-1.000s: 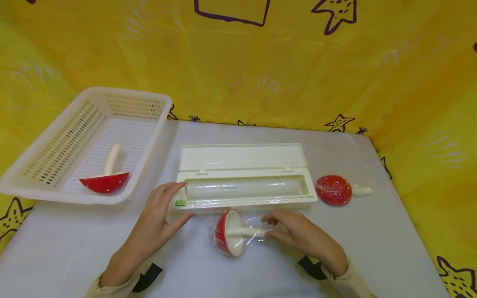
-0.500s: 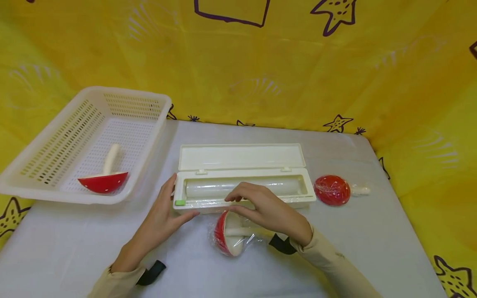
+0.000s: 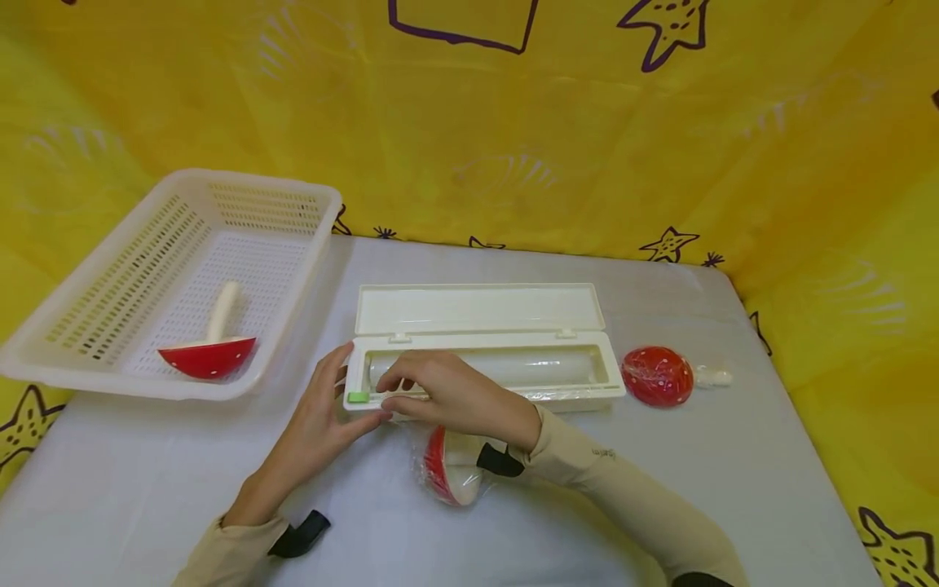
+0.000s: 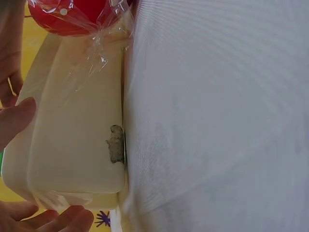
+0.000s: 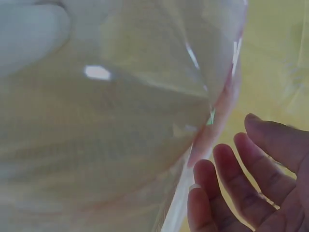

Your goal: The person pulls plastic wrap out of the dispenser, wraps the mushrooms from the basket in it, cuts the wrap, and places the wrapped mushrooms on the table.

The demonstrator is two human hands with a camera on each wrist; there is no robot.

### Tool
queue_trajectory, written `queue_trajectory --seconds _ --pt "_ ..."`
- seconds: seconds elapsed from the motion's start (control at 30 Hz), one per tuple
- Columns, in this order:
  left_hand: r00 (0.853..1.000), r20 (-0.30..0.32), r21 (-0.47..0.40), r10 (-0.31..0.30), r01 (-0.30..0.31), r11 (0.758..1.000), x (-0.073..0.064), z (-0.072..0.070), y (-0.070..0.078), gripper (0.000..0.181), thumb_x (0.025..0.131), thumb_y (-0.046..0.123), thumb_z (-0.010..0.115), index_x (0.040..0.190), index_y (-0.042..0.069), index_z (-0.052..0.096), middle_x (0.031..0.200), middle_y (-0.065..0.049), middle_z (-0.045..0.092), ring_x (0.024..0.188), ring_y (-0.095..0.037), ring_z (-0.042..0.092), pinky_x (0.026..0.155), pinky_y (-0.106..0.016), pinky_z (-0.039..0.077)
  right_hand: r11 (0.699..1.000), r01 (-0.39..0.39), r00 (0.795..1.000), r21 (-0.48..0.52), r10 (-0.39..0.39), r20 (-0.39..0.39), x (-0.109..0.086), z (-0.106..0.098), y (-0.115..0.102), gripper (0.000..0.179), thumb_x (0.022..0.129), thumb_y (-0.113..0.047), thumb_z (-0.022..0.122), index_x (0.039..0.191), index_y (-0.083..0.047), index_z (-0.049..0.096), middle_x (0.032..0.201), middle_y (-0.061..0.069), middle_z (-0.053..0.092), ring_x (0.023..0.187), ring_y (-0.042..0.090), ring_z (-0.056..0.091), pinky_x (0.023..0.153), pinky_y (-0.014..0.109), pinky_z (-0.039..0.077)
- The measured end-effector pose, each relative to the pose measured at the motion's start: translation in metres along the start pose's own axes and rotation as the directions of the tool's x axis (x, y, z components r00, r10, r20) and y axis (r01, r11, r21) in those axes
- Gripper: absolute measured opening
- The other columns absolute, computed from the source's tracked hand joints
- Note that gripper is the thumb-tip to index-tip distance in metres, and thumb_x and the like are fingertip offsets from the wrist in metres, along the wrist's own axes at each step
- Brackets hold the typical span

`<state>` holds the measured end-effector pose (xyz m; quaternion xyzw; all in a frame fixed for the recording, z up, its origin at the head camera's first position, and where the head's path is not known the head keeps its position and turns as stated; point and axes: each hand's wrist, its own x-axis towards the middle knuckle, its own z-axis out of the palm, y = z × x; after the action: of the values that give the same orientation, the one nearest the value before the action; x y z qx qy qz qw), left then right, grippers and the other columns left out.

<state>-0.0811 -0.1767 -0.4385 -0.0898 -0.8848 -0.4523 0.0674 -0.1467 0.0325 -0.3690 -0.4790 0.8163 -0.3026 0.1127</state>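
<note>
My left hand grips the left end of a white cling film dispenser, fingers behind the corner and thumb at the front. Its lid stands open behind a roll of film. Above the front edge is my right hand, its thumb and fingertips apart near the green cutter slider. In the right wrist view its fingers are loosely bent and spread. A toy mushroom in film lies before the dispenser, red cap leftward, its stem mostly hidden under my right forearm.
A white perforated basket at the left holds a bare toy mushroom with a red dotted cap. Right of the dispenser lies another film-wrapped mushroom. Yellow patterned cloth rises behind the white-covered table.
My right hand has left the mushroom's stem and moved leftward along the dispenser's front edge to near the green slider. My left hand has settled around the dispenser's left end.
</note>
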Motion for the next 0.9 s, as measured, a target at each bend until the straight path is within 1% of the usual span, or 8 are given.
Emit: queue_trajectory --seconds 0.17,0.3,0.4,0.53,0.67,0.9 --pt "0.999 -0.015 0.021 0.034 -0.034 0.999 -0.001 0.0 -0.001 0.097 0.076 0.009 0.085 0.152 0.002 0.025 0.151 -0.022 0.033 0.124 -0.045 0.052 0.097 -0.057 0.048 0.998 0.005 0.999 -0.057 -0.003 0.043 0.015 0.005 -0.005 0.025 0.095 -0.024 0.068 0.115 -0.011 0.071 0.111 -0.001 0.071 0.096 0.009 0.063 0.087 0.019 0.049" --pt "0.999 -0.015 0.027 0.039 -0.038 0.999 -0.002 0.001 -0.002 0.098 0.075 0.005 0.084 0.151 -0.003 0.024 0.151 -0.025 0.032 0.122 -0.047 0.051 0.098 -0.056 0.047 0.996 0.006 0.998 -0.087 0.0 0.064 0.022 0.01 -0.006 0.025 0.094 -0.023 0.068 0.117 -0.012 0.071 0.112 -0.003 0.07 0.093 0.007 0.062 0.081 0.015 0.047" --pt "0.999 -0.021 0.03 0.033 -0.033 0.999 -0.003 0.001 -0.003 0.097 0.075 0.005 0.084 0.151 -0.003 0.025 0.151 -0.024 0.033 0.121 -0.047 0.051 0.098 -0.057 0.047 0.996 0.011 0.998 -0.091 -0.005 0.062 0.025 0.013 -0.007 0.023 0.094 -0.022 0.069 0.116 -0.014 0.072 0.109 -0.004 0.069 0.088 0.005 0.061 0.077 0.012 0.045" --pt "0.999 -0.029 0.042 0.045 -0.043 0.998 -0.003 0.001 -0.003 0.096 0.075 0.006 0.084 0.15 -0.003 0.026 0.15 -0.024 0.034 0.12 -0.046 0.052 0.097 -0.057 0.048 0.994 0.009 0.999 -0.107 -0.005 0.046 0.028 0.016 -0.007 0.02 0.094 -0.022 0.069 0.112 -0.015 0.074 0.104 -0.006 0.068 0.081 0.003 0.058 0.072 0.011 0.042" --pt "0.998 -0.028 0.042 0.051 -0.05 0.998 -0.003 0.0 -0.003 0.096 0.075 0.006 0.084 0.15 -0.004 0.025 0.15 -0.025 0.034 0.12 -0.047 0.052 0.096 -0.058 0.048 0.992 0.001 0.999 -0.13 0.003 0.035 0.029 0.018 -0.008 0.019 0.094 -0.02 0.069 0.111 -0.016 0.075 0.103 -0.006 0.069 0.083 0.003 0.059 0.073 0.012 0.043" --pt "0.998 -0.032 0.058 0.056 -0.054 0.997 -0.003 0.0 -0.001 0.096 0.075 0.007 0.085 0.15 -0.003 0.026 0.149 -0.024 0.036 0.12 -0.045 0.054 0.096 -0.058 0.047 0.992 -0.021 0.999 -0.124 0.026 0.037 0.027 0.015 -0.007 0.018 0.092 -0.015 0.07 0.108 -0.016 0.077 0.104 -0.005 0.073 0.087 0.007 0.062 0.076 0.016 0.047"
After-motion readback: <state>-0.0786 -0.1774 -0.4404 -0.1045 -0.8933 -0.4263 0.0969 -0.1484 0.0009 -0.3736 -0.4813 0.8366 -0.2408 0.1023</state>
